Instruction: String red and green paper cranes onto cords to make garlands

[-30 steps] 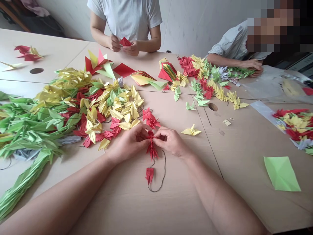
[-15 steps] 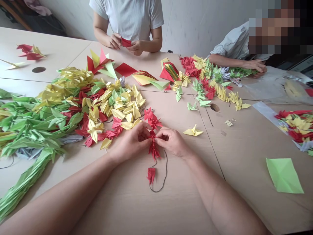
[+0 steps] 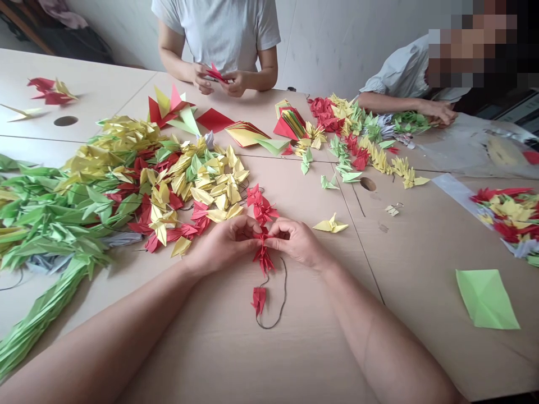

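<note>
My left hand (image 3: pixel 225 242) and my right hand (image 3: pixel 298 241) meet over the middle of the table. Thumb and forefinger of each are closed on opposite sides of a red paper crane (image 3: pixel 264 237), partly hidden by the fingers. Just below hang together several red folded cranes (image 3: pixel 264 261) on a dark string (image 3: pixel 285 289). The string loops down toward me through a single red crane (image 3: pixel 258 300), set apart from the others. Beyond my fingertips lie more red cranes (image 3: pixel 261 206). A yellow paper crane (image 3: pixel 331 224) rests to the right of my right hand.
A big heap of strung yellow, red and green cranes (image 3: pixel 122 146) spreads on the left. Flat folded papers (image 3: pixel 248 134) lie at the back. A green sheet (image 3: pixel 487 298) is at right. Across the table, one person (image 3: pixel 219 33) folds red paper; another's hand (image 3: pixel 442 113) touches green cranes.
My fingers have drawn slightly closer together on the red crane, its tips now showing between them. The person opposite has turned and opened out the red paper.
</note>
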Demonstrator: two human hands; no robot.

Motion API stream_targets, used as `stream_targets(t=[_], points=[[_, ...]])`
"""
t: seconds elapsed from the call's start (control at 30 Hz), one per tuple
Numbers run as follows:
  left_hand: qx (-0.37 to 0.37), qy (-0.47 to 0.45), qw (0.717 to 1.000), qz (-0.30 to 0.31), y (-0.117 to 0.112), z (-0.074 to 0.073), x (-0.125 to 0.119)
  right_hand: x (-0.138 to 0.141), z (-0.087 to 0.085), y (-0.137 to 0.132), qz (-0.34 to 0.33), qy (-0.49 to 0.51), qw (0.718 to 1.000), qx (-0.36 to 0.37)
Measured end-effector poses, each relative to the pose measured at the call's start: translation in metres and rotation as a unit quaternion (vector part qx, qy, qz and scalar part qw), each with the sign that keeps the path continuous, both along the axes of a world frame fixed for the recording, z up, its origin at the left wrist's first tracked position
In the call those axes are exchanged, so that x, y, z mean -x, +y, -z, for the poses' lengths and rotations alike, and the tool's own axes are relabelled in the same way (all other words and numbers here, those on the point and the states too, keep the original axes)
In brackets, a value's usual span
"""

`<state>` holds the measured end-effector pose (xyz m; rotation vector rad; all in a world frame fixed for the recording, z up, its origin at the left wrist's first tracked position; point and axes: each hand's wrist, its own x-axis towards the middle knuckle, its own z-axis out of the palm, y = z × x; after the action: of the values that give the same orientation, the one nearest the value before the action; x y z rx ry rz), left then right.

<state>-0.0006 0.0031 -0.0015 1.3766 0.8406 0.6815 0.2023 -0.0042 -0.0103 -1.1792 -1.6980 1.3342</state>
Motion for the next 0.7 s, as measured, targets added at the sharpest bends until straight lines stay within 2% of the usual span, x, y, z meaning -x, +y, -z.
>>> stream_targets(t=[0.7], points=[[0.006, -0.022, 1.000, -0.019, -0.0012, 0.0009, -0.0027, 0.0006, -0.0028, -0.0014, -0.015, -0.003, 1.000, -0.025]])
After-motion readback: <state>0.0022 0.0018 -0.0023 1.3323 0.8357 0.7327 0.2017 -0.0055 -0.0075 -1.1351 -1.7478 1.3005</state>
